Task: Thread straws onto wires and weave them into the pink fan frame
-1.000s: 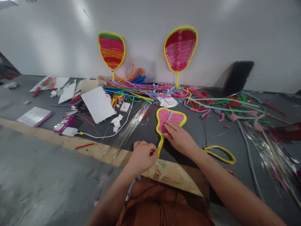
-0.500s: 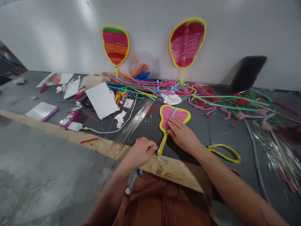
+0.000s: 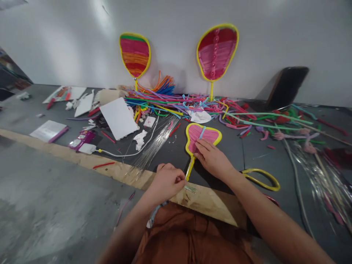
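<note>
A pink fan (image 3: 211, 134) made of pipe cleaners, with a yellow fuzzy rim and a short light-blue strip, lies flat near the table's front edge. My right hand (image 3: 213, 158) rests on its lower part, fingers stretched out and lying flat. The yellow handle (image 3: 189, 170) points toward me, with a thin silvery strip along it. Beside the handle's lower end, my left hand (image 3: 168, 182) is closed in a pinch; what sits between the fingertips is hidden. Pale green thin strands (image 3: 190, 189) lie just below, on the wooden edge.
Two finished-looking fans, one striped (image 3: 135, 55) and one pink-red (image 3: 217, 53), stand against the wall. Pipe cleaners (image 3: 170, 99) are heaped behind. Silvery wires (image 3: 156, 145), yellow-handled scissors (image 3: 262, 179), a white card (image 3: 118, 118), a purple device (image 3: 82, 139) and a phone (image 3: 287, 88) lie around.
My left hand's pinched fingertips have come slightly right, up against the end of the fan's handle. The right hand stays on the fan. The view has shifted a little.
</note>
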A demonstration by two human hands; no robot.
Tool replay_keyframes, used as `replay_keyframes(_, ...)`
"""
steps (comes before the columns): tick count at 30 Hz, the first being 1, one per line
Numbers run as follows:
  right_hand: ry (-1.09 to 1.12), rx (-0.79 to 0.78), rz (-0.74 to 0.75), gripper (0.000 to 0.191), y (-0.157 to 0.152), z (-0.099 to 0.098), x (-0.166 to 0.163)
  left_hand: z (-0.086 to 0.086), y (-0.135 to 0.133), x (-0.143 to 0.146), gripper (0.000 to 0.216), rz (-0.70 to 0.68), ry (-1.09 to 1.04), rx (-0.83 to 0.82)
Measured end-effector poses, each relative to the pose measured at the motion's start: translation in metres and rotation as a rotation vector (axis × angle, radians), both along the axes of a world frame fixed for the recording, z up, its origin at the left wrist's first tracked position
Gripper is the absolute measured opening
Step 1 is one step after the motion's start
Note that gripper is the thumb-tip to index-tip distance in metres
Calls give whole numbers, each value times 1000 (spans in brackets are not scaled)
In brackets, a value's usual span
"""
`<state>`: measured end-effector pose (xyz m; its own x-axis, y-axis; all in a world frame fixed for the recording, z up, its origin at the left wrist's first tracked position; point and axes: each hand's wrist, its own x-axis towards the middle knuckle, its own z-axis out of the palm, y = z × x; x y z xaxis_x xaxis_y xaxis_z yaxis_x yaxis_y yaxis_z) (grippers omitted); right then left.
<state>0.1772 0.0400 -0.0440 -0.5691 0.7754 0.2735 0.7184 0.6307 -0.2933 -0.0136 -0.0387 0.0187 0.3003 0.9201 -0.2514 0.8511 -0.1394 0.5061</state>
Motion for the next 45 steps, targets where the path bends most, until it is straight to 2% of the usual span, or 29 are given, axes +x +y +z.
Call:
replay_keyframes(4,86,-17,-27,38,0,13,6,0,1,-4,15,103,-97,-32)
replay_keyframes(7,221,65,-69,37,-5,39,17,1,3,-14,15,225,-282,-103)
replay_keyframes(11,423,276,-93,29,-26,84,37,4,10,-19,20,334,-712,-317)
replay_keyframes(14,543,296,-181,21,-43,99,54,6,20,-7,23,360,-1017,-406)
replay_keyframes(16,669,176,-305,14,-48,96,62,7,27,6,25,331,-1134,-435)
replay_keyframes(18,807,-107,-354,13,-48,87,66,10,33,22,27,294,-1197,-468)
replay_keyframes(20,923,-489,-268,21,-45,74,65,12,39,39,27,253,-1226,-507)
replay_keyframes(22,1043,-792,-163,33,-41,63,61,14,45,54,28,216,-1241,-547)
replay_keyframes(25,1274,-1009,-79,31,-38,52,54,11,53,73,29,169,-1274,-614)
replay_keyframes(30,1491,-1119,-89,22,-38,45,54,-2,60,89,29,200,-1265,-691)
replay_keyframes(36,1464,-1092,-110,22,-38,36,56,-11,60,90,30,253,-1291,-802)
replay_keyframes(45,1423,-1143,-103,18,-39,35,58,-11,58,84,37,258,-1269,-957)
